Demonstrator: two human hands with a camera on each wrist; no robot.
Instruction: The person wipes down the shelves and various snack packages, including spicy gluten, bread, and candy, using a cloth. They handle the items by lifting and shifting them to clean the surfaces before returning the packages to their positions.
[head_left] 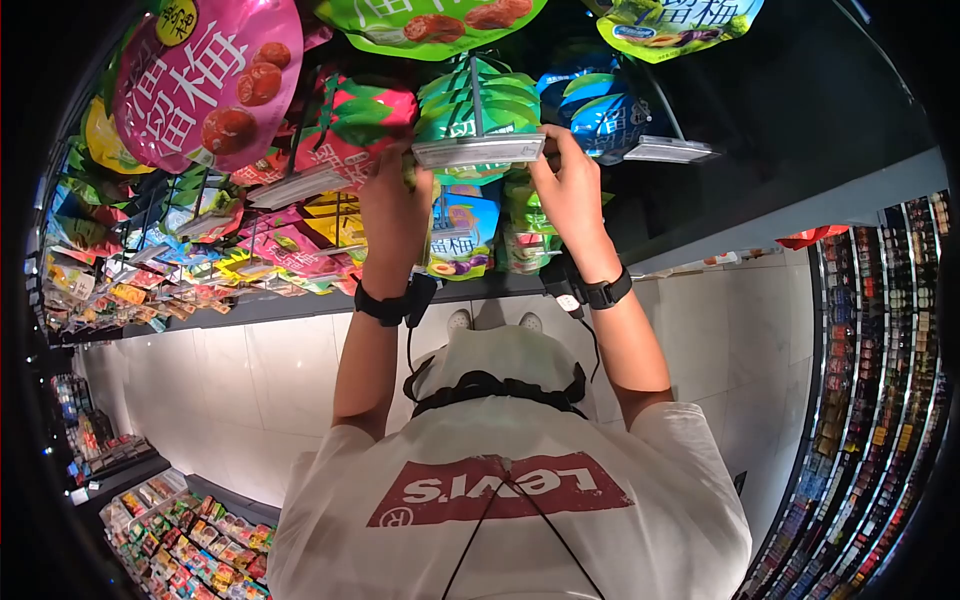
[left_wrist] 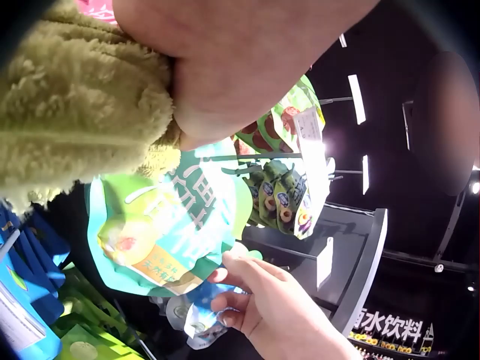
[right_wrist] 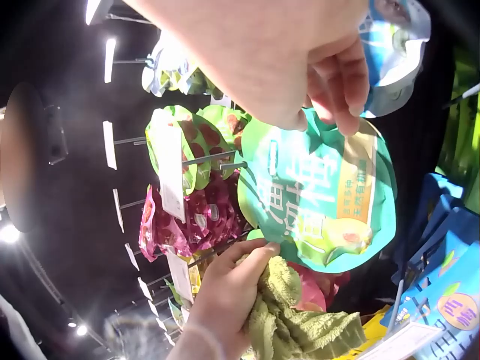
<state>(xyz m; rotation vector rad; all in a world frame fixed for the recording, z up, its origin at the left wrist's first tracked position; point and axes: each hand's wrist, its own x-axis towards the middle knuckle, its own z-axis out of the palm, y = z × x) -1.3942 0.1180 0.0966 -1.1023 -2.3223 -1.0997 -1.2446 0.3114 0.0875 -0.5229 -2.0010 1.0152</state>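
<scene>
A teal snack bag [head_left: 475, 112] with white lettering hangs at the front of a hook, partly behind a clear price-tag holder [head_left: 480, 150]. My left hand [head_left: 395, 215] is at its left side, gripping a fuzzy green cloth [right_wrist: 300, 322]. That cloth fills much of the left wrist view, and the left fingers are mostly hidden there. At the bag's other side, my right hand [head_left: 567, 190] pinches the edge between thumb and fingers. The right wrist view shows the bag's front [right_wrist: 322, 199] spread between both hands.
Red bags [head_left: 365, 115] hang to the left and blue bags [head_left: 595, 105] to the right. Large pink [head_left: 210, 80] and green [head_left: 430, 20] bags hang above. Blue plum bags [head_left: 465, 235] hang below. A dark shelf edge [head_left: 780, 215] runs along the right.
</scene>
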